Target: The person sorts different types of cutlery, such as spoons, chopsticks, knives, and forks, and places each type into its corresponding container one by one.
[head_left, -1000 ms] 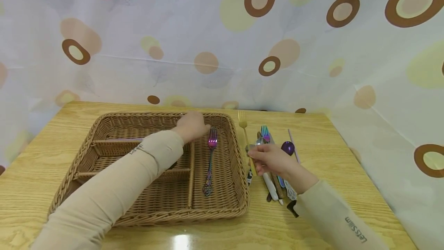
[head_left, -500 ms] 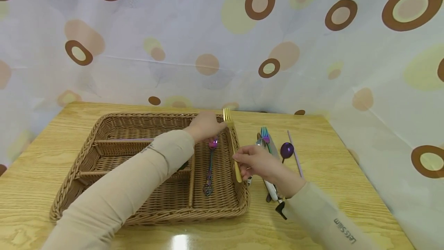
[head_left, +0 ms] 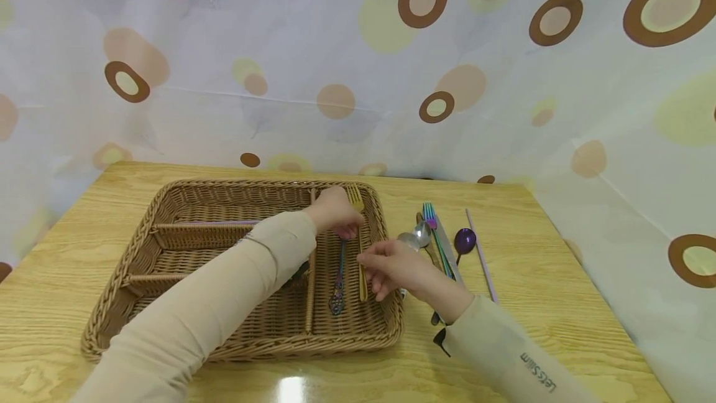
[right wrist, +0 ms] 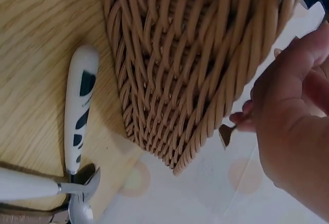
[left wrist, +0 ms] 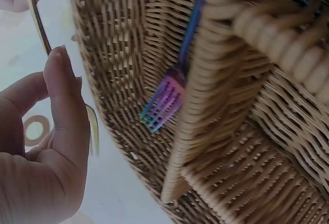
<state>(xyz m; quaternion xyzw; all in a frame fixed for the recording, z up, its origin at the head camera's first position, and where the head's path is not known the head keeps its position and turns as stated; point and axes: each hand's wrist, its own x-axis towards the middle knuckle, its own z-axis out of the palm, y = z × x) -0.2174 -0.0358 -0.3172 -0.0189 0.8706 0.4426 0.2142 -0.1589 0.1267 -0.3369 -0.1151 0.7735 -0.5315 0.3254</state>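
Note:
A gold fork (head_left: 363, 288) is held above the right-hand compartment of the wicker basket (head_left: 268, 348), tines toward the back. My left hand (head_left: 334, 207) pinches it near the tines; the left wrist view shows thumb and finger of the left hand (left wrist: 51, 147) on its neck. Lower down, my right hand (head_left: 394, 266) pinches the handle. A rainbow fork (left wrist: 172, 88) lies in the same compartment, its head partly hidden by my left hand in the head view. In the right wrist view the right hand (right wrist: 293, 106) is beside the basket wall (right wrist: 169, 70).
Right of the basket lie a purple spoon (head_left: 465, 241), a purple stick (head_left: 482, 260), silver spoons (head_left: 422, 234), another rainbow fork (head_left: 429, 215) and a knife. White-handled cutlery (right wrist: 81, 106) shows in the right wrist view. Dividers (head_left: 310, 303) split the basket; a patterned cloth (head_left: 335, 48) hangs behind.
The gold fork has moved left with my right hand, from beside the basket to above its right compartment. My left hand has shifted slightly right and taken hold near the tines.

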